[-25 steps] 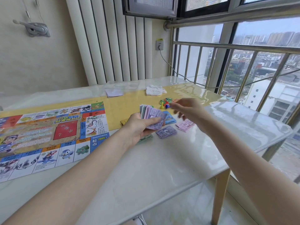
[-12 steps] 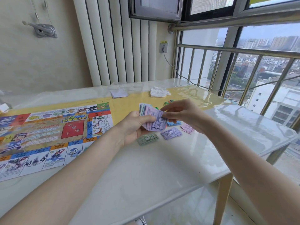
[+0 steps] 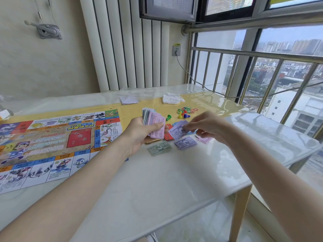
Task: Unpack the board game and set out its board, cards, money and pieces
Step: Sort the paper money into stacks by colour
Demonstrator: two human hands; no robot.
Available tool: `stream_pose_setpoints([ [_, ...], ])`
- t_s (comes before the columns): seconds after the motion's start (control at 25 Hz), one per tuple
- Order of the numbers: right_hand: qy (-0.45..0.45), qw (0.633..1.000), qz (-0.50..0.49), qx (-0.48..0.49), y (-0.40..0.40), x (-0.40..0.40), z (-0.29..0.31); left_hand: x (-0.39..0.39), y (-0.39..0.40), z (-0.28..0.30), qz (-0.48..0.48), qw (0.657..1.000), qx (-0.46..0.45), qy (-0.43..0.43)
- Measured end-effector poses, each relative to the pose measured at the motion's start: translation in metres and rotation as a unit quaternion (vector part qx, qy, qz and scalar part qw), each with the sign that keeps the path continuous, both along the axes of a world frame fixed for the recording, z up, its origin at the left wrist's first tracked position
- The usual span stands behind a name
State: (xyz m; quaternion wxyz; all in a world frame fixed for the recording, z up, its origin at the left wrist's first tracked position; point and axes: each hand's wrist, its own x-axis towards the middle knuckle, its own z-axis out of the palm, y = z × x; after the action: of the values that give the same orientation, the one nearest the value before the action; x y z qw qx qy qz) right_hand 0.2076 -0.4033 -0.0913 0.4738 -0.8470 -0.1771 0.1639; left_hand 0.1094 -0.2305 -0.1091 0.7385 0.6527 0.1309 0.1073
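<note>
The left hand [image 3: 139, 135] gripped a fanned stack of play money [image 3: 153, 123], thumb across its pink top note. The right hand [image 3: 208, 125] pinched 1 purple note [image 3: 178, 131] just above the worktop [image 3: 174, 180]. Beneath lay a purple pile [image 3: 185, 143], a green note [image 3: 159, 148] and pink notes [image 3: 203, 139]. The board [image 3: 52, 145] lay unfolded to the left; pawns [image 3: 180, 115] stood behind the hands.
</note>
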Motion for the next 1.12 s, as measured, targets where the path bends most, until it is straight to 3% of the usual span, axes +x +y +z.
stream_pose_setpoints([
  [0.12,-0.010,0.996,-0.032,-0.081,-0.006,0.003,-0.013,0.002,0.000,-0.005,-0.001,1.000,-0.016,0.006],
  [0.24,-0.100,0.968,-0.026,-0.229,-0.002,0.004,-0.024,0.004,-0.004,-0.009,-0.004,1.000,-0.027,0.010],
  [0.36,-0.162,0.938,-0.024,-0.306,0.001,0.003,-0.020,0.003,-0.005,-0.009,-0.012,1.000,-0.020,0.015],
  [0.44,-0.169,0.957,-0.011,-0.236,0.004,-0.002,-0.012,0.004,-0.005,-0.010,-0.008,1.000,-0.015,0.018],
  [0.52,-0.110,0.993,0.018,-0.048,0.009,-0.008,-0.004,0.004,-0.006,-0.011,-0.001,1.000,0.002,0.028],
  [0.6,-0.073,0.994,0.072,0.041,0.015,-0.014,0.001,0.005,-0.007,-0.013,-0.010,0.999,0.037,0.038],
  [0.72,-0.070,0.988,0.125,0.048,0.022,-0.019,0.000,0.000,-0.007,-0.010,-0.064,0.996,0.053,0.036],
  [0.84,-0.058,0.991,0.092,0.076,0.020,-0.012,0.002,-0.004,0.000,-0.005,-0.120,0.992,-0.045,0.019],
  [1.0,-0.050,0.993,0.079,0.079,0.016,-0.008,0.003,0.002,0.001,-0.002,-0.076,0.995,-0.067,0.020],
  [1.12,-0.044,0.993,0.002,0.113,0.004,0.003,0.004,0.007,-0.002,-0.002,-0.031,0.996,-0.076,0.035],
])
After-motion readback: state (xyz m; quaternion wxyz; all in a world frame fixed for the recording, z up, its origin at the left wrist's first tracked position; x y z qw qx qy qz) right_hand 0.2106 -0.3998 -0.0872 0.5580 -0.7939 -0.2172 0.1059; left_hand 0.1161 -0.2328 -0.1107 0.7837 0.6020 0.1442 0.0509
